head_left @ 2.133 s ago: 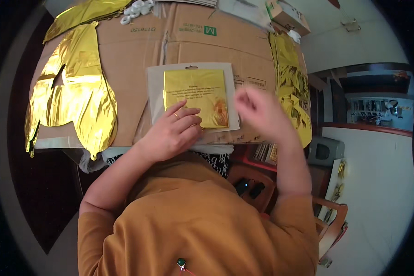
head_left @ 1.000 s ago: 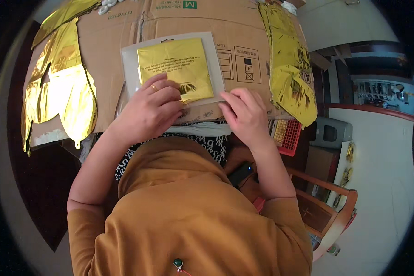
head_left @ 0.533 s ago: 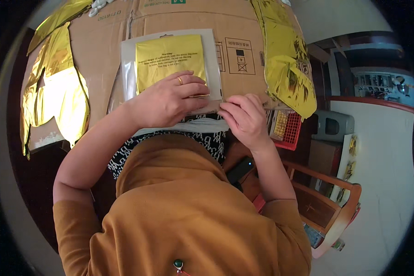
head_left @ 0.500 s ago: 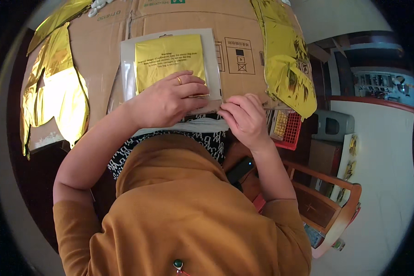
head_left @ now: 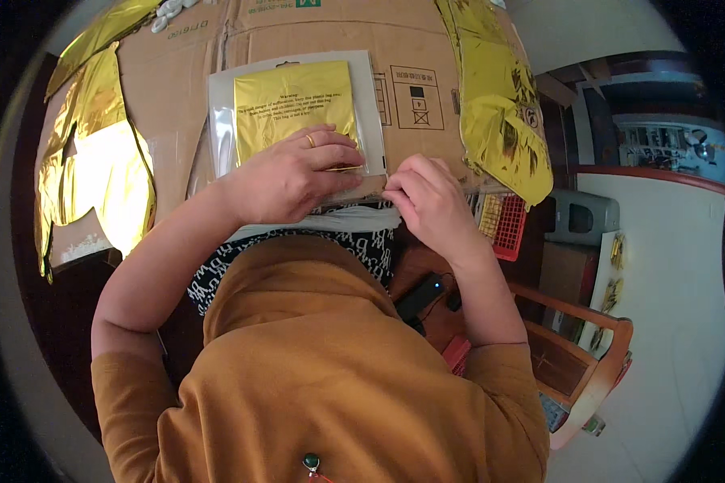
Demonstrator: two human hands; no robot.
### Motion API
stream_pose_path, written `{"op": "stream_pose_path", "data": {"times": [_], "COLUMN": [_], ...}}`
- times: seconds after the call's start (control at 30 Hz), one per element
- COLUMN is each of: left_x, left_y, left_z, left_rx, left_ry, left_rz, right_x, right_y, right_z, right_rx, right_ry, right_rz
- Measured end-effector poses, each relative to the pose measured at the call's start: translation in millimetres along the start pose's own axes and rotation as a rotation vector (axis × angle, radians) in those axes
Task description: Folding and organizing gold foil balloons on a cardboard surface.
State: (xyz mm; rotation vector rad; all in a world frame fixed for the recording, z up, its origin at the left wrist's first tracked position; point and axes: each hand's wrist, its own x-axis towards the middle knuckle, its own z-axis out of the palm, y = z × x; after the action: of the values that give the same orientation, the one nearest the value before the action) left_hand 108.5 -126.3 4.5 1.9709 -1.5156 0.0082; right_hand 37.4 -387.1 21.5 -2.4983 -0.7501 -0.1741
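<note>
A folded gold foil piece (head_left: 292, 87) with dark print on its cover lies against a white backing card, inside a clear plastic bag (head_left: 221, 133). My left hand (head_left: 302, 171), with a ring on one finger, rests over the lower part of this package. Its fingers stretch to the right and lie on the surface. At the package's lower right corner, my right hand (head_left: 428, 197) has thumb and fingertips pinched together on the bag's edge. The fingertips cover most of the gripped part.
Cardboard (head_left: 298, 40) covers the work surface. Shiny gold foil shapes (head_left: 97, 153) hang at the left, and a dark-marked gold foil piece (head_left: 495, 105) lies at the right. Beyond the right edge are a red basket (head_left: 509, 229), a wooden chair (head_left: 568, 362) and a grey bin (head_left: 584, 216).
My right hand has lifted slightly, and its fingers have bunched closer at the bag's corner. The left hand has stayed nearly still on the package.
</note>
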Motion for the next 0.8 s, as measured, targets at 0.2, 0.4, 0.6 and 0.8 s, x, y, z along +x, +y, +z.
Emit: {"op": "stream_pose_path", "data": {"times": [0.2, 0.4, 0.6, 0.8], "left_x": [-1.2, -1.6, 1.1, 0.3], "left_y": [-1.6, -3.8, 12.0, 33.2], "left_z": [0.5, -1.3, -9.7, -3.4], "left_rx": [-0.021, -0.045, 0.076, 0.107], "left_ry": [0.006, -0.002, 0.067, 0.160], "left_rz": [0.005, 0.021, 0.060, -0.005], "right_x": [-2.9, -11.2, -6.7, 6.4], "right_y": [-4.5, -33.0, -38.0, -38.4], "right_z": [-0.1, 2.1, 1.0, 6.1], "right_rx": [0.063, 0.194, 0.252, 0.436], "right_ry": [-0.001, -0.100, 0.040, 0.019], "right_rz": [0.011, -0.046, 0.016, 0.063]}}
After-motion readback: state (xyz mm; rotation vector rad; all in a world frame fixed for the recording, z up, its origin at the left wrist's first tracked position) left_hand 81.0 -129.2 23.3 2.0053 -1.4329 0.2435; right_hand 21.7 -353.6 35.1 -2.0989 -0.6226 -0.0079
